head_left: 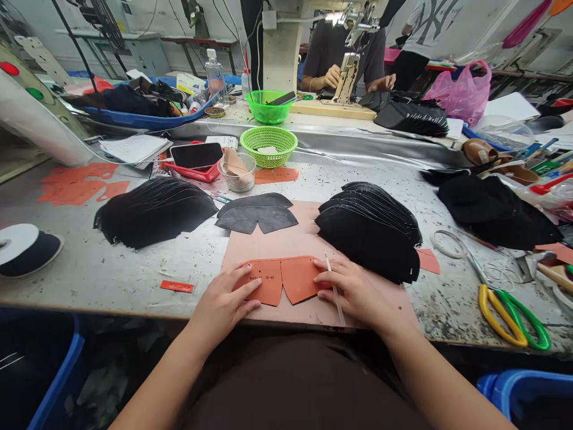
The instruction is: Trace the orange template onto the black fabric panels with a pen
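An orange template [267, 285] with printed marks and a notch in its lower edge lies on a pinkish board [308, 230] at the table's front. Spread over the template's left part are the fingers of my left hand [230, 292], which is open and pressing flat. My right hand [351, 289] touches the template's right end and holds a thin white marking pen [335, 292] between its fingers. Just beyond lie black notched pieces [257, 216]. Fanned stacks of black pieces stand on either side, a left stack [154, 212] and a right stack [367, 230].
Scissors [510, 313] with yellow and green handles lie at the right. Behind the board are a plastic cup [239, 174], a phone [197, 155] and a green basket [268, 143]. A spool [27, 249] sits far left. Across the table, a person's hands [333, 77] work by a sewing machine.
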`<state>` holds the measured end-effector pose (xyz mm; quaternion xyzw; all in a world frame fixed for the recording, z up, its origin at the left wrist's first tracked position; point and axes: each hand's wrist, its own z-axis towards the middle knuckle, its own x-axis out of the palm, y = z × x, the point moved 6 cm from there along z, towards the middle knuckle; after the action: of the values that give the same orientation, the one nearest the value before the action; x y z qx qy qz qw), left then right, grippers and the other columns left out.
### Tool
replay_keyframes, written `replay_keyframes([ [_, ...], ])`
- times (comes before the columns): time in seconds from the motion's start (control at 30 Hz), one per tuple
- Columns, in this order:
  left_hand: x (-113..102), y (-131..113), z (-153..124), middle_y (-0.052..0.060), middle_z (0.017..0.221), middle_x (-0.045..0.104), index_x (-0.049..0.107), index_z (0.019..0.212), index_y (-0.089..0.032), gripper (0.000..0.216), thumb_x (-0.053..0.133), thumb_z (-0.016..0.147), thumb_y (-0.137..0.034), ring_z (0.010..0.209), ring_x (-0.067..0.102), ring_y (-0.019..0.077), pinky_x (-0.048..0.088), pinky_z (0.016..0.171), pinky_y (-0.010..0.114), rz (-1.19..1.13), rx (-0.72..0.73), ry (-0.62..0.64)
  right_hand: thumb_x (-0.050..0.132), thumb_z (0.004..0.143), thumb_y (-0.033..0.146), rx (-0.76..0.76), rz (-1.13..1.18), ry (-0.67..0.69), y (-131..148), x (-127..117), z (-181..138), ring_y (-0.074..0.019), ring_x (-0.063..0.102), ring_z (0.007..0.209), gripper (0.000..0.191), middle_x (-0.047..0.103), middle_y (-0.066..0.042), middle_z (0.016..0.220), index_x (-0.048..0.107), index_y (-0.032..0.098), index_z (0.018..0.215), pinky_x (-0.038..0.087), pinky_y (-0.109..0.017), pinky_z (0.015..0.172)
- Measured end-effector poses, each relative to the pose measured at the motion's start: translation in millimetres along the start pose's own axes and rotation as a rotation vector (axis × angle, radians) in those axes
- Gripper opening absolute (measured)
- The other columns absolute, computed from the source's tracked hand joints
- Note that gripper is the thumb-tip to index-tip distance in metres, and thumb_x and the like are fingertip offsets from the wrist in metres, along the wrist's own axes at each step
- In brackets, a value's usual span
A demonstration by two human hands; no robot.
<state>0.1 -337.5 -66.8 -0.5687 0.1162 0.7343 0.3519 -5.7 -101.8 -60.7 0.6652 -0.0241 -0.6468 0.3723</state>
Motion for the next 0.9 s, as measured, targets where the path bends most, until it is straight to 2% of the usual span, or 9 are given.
replay_keyframes([
  [0.17,3.1,1.1,-0.4,0.01,0.126,0.051,0.061,0.109,-0.019,0.034,0.041,0.092,-0.04,0.123,0.041,0.0247,0.042,0.097,0.042,-0.044,0.006,-0.031,0.06,0.081,0.021,-0.111,-0.03,-0.149,3.9,0.9,-7.4,-0.0258,0.053,0.104,0.007,0.06,-0.01,0.118,0.065,0.021,0.086,0.045,-0.046,0.088],
  [0.37,0.3,-0.2,1.8,0.009,0.121,0.054,0.062,0.107,-0.019,0.031,0.044,0.092,-0.039,0.118,0.046,0.0245,0.044,0.095,0.042,-0.045,0.047,-0.06,0.057,0.084,0.023,-0.149,-0.041,-0.206,4.3,-0.5,-11.0,-0.0246,0.055,0.1,0.007,0.062,-0.01,0.116,0.064,0.02,0.084,0.049,-0.044,0.084],
  [0.47,-1.6,-3.2,4.3,0.01,0.121,0.054,0.061,0.106,-0.019,0.03,0.046,0.091,-0.039,0.117,0.045,0.0254,0.043,0.095,0.042,-0.014,0.036,-0.027,0.056,0.084,0.022,-0.149,-0.051,-0.206,5.1,0.0,-10.4,-0.0247,0.056,0.099,0.008,0.062,-0.009,0.114,0.064,0.021,0.085,0.049,-0.044,0.084],
  [0.57,-2.4,-16.4,9.2,0.013,0.121,0.054,0.062,0.105,-0.017,0.035,0.052,0.086,-0.044,0.119,0.043,0.031,0.04,0.095,0.046,0.089,0.004,0.017,0.056,0.085,0.022,-0.145,-0.061,-0.204,5.8,0.5,-9.7,-0.0244,0.056,0.099,0.009,0.063,-0.009,0.113,0.064,0.021,0.085,0.049,-0.044,0.084],
  [0.63,-1.0,-33.4,12.3,0.015,0.126,0.05,0.06,0.109,-0.017,0.046,0.056,0.081,-0.052,0.123,0.038,0.0346,0.036,0.097,0.049,0.128,0.036,0.026,0.056,0.084,0.022,-0.139,-0.067,-0.2,5.9,0.6,-9.5,-0.0242,0.057,0.099,0.008,0.062,-0.009,0.113,0.064,0.021,0.086,0.049,-0.043,0.084],
  [0.77,12.2,-65.0,12.4,0.013,0.138,0.038,0.045,0.129,-0.033,0.065,0.059,0.073,-0.062,0.128,0.031,0.0366,0.032,0.098,0.051,0.116,0.155,0.079,0.057,0.084,0.022,-0.131,-0.061,-0.184,5.2,1.0,-9.6,-0.0239,0.056,0.1,0.008,0.061,-0.009,0.115,0.064,0.021,0.087,0.049,-0.042,0.085],
  [0.9,26.2,-66.7,7.4,0.012,0.141,0.033,0.04,0.132,-0.038,0.065,0.056,0.074,-0.064,0.13,0.025,0.0371,0.026,0.102,0.052,0.12,0.13,0.16,0.058,0.083,0.021,-0.116,-0.062,-0.162,5.2,1.2,-9.0,-0.0244,0.055,0.101,0.007,0.061,-0.01,0.116,0.064,0.02,0.087,0.048,-0.043,0.086],
])
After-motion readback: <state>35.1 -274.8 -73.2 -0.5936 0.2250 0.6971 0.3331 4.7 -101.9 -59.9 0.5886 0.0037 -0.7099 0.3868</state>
